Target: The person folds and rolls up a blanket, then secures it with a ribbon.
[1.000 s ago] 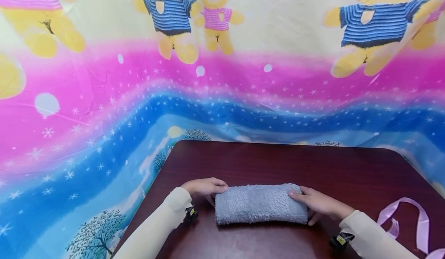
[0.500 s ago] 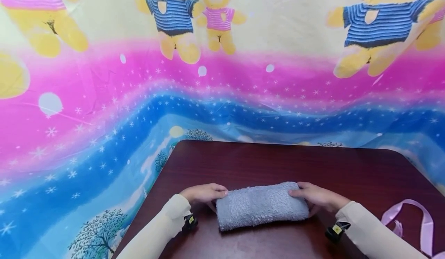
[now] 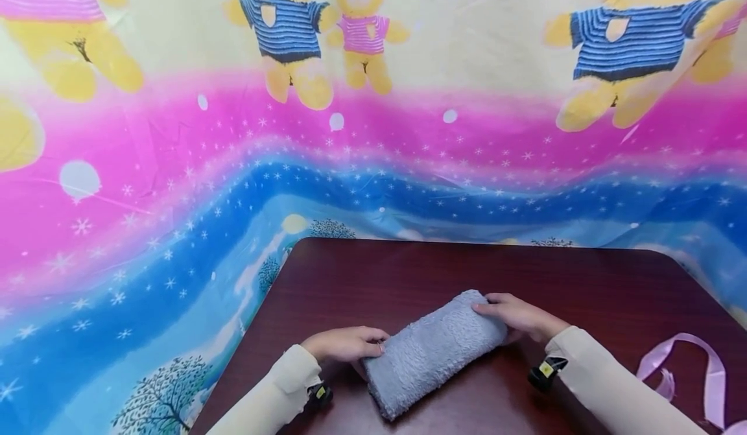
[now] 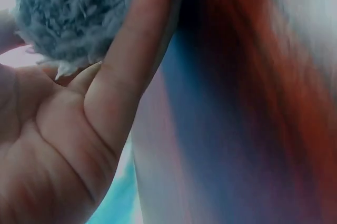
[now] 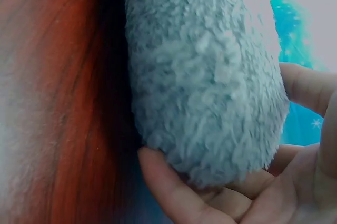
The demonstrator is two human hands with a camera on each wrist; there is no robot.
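A person's two hands hold a folded bundle of fluffy grey cloth (image 3: pixel 438 354) between them, over a dark reddish-brown wooden surface (image 3: pixel 502 270). The left hand (image 3: pixel 347 344) grips the end nearer the person, thumb on top and fingers low against the end. The right hand (image 3: pixel 525 315) grips the farther end, thumb above and fingers curled beneath. Each is opened just as wide as the bundle's thickness. The bundle slants away from the left hand up toward the right; whether its underside touches the wood cannot be told.

Past both hands, a broad stretch of wood runs to the straight far edge with rounded corners. The left edge slopes down near the left forearm. Right of the right hand, beyond more wood, lies a looped pink ribbon (image 3: pixel 716 389), partly cut off.
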